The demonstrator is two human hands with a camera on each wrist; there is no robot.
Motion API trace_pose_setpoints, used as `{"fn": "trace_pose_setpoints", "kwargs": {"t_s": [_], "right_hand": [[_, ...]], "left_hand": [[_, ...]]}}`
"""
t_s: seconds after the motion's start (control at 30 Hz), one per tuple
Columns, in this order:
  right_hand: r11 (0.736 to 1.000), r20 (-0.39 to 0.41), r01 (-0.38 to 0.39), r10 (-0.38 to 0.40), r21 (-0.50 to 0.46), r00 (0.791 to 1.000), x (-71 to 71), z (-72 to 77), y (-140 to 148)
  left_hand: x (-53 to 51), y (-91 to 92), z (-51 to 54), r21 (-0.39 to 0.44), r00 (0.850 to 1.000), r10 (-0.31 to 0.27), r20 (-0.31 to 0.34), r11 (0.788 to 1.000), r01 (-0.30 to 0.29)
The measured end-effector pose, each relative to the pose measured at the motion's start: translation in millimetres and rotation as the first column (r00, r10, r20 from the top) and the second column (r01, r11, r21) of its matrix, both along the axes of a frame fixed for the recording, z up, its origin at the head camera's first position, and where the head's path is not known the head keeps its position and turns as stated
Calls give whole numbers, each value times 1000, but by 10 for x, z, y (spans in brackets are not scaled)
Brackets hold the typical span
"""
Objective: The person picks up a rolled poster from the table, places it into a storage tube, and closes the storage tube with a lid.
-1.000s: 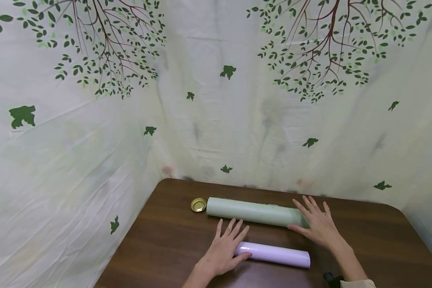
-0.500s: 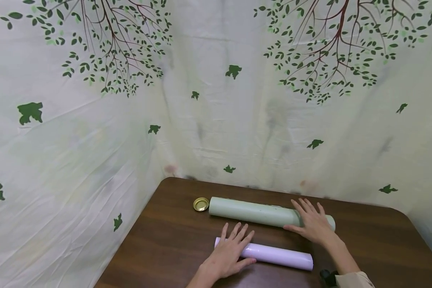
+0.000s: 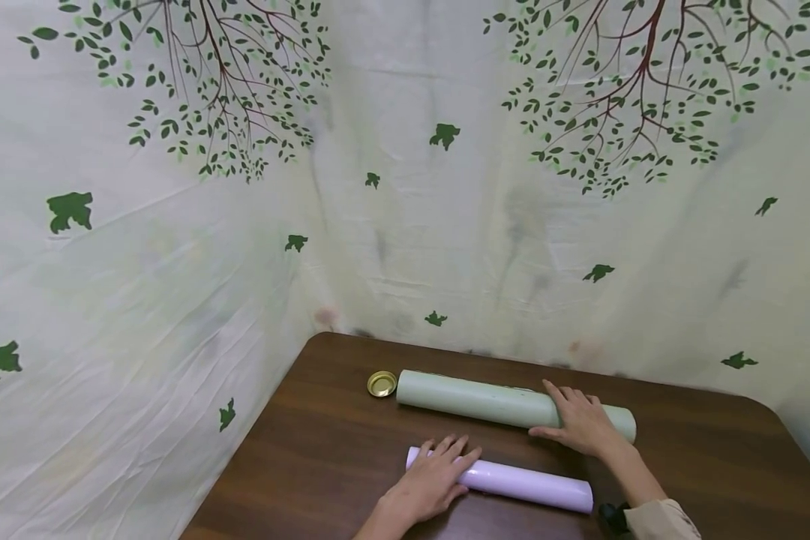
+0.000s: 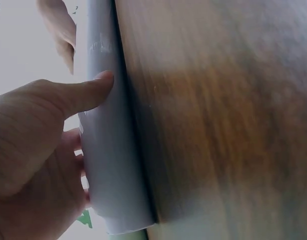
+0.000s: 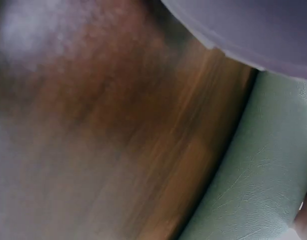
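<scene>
- L hand (image 3: 432,480): curled round purple roll (image 3: 526,484) nr its L end, on table (image 3: 324,442)
- R hand (image 3: 583,426): curled over green roll (image 3: 472,395) twd R end, behind purple roll
- Gold lid (image 3: 382,384): beside green roll's L end

The green roll (image 3: 472,395) has passing room in front, up to the purple roll (image 3: 529,484); a gold dish (image 3: 382,384) obstructs its left end, the right hand (image 3: 578,421) its right half.
</scene>
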State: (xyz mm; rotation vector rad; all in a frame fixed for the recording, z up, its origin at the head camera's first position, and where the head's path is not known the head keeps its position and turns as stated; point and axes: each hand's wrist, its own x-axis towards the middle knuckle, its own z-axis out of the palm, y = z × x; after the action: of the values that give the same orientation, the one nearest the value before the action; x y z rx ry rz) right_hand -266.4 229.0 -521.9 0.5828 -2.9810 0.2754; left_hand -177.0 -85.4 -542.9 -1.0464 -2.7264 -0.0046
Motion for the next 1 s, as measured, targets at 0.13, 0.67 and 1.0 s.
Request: {"fn": "trace_pose_setpoints", "kwargs": {"t_s": [0.13, 0.67, 1.0], "right_hand": [[1000, 0, 11, -11, 12, 1000, -22, -16, 2], [999, -236, -32, 31, 2, 971, -28, -141, 74], [998, -333, 15, -33, -56, 942, 123, 68, 282]], "left_hand": [[8, 7, -15, 10, 1000, 2, 0, 1000, -2], [-15, -17, -13, 66, 998, -57, 3, 996, 56], [-119, -149, 29, 109, 1000, -25, 10, 994, 24]]}}
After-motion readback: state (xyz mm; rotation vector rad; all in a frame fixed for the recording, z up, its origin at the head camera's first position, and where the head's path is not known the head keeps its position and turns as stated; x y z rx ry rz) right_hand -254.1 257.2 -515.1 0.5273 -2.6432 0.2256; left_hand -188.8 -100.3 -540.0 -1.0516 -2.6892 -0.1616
